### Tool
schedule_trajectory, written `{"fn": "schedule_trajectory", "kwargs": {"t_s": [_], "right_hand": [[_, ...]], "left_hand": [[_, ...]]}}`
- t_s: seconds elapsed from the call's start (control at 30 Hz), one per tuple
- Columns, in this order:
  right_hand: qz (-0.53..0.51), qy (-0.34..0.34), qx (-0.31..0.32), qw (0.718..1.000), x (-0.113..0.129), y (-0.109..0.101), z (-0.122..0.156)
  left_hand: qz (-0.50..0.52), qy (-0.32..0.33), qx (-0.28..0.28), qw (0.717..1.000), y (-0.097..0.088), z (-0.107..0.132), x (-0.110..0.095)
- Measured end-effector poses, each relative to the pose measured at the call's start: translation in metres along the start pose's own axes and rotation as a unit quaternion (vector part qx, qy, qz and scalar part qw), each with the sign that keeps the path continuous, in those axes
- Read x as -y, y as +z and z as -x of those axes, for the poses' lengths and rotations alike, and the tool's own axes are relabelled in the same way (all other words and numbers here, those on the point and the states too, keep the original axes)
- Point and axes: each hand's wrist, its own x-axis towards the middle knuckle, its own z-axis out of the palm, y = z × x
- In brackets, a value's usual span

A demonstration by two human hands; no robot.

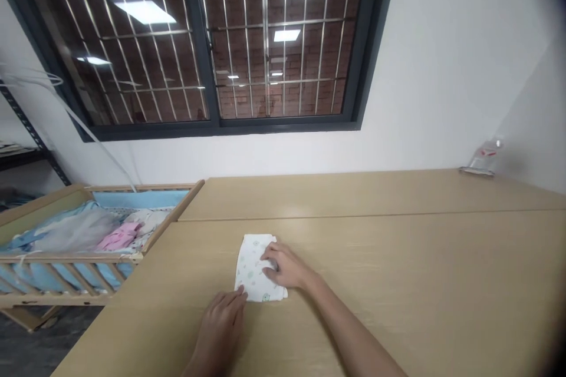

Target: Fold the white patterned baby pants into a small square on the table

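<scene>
A folded white cloth [254,271] with small pale green prints lies flat on the wooden tabletop [398,283]. Over its right side rests my right hand [285,265], the curved fingers and thumb apart and their tips touching the fabric. My left hand [223,318] is at the cloth's lower left corner, with its fingertips on the edge and its fingers lying rather flat. Neither hand lifts the cloth. Part of the cloth's right edge is hidden under my right hand.
A wooden crib [145,250] with blue lining stands left of the table, holding a pink cloth [119,235] and other bedding. A clear plastic bottle or bag [481,159] sits at the far right corner. Behind are a wall and a barred window [283,126].
</scene>
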Motion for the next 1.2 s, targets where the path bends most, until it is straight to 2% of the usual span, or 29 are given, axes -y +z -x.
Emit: {"fn": "schedule_trajectory", "kwargs": {"t_s": [0.2,0.47,0.57,0.63,0.73,0.83,1.03,1.2], "right_hand": [[0.011,0.036,0.01,0.999,-0.003,-0.013,0.004],[0.029,0.076,0.027,0.996,-0.01,-0.03,0.016],[0.037,0.065,0.011,0.997,-0.01,-0.034,0.019],[0.036,0.057,0.008,0.998,-0.009,-0.036,0.02],[0.033,0.057,0.021,0.998,-0.006,-0.038,0.021],[0.028,0.058,0.027,0.998,-0.006,-0.038,0.022],[0.01,0.064,0.049,0.997,-0.009,-0.037,0.024],[0.019,0.084,0.077,0.993,-0.002,-0.04,0.023]], "left_hand": [[-0.015,0.015,0.03,0.999,0.007,-0.019,0.007],[-0.049,0.04,0.172,0.983,0.002,-0.071,0.001],[-0.045,0.061,0.229,0.971,-0.004,-0.097,0.001],[-0.032,0.077,0.247,0.965,-0.008,-0.115,0.004],[-0.007,0.095,0.258,0.962,-0.014,-0.136,0.009],[0.016,0.106,0.255,0.961,-0.013,-0.146,0.013],[0.134,0.104,0.201,0.965,0.008,-0.14,0.022],[0.177,0.092,0.188,0.962,0.006,-0.133,0.032]]}}
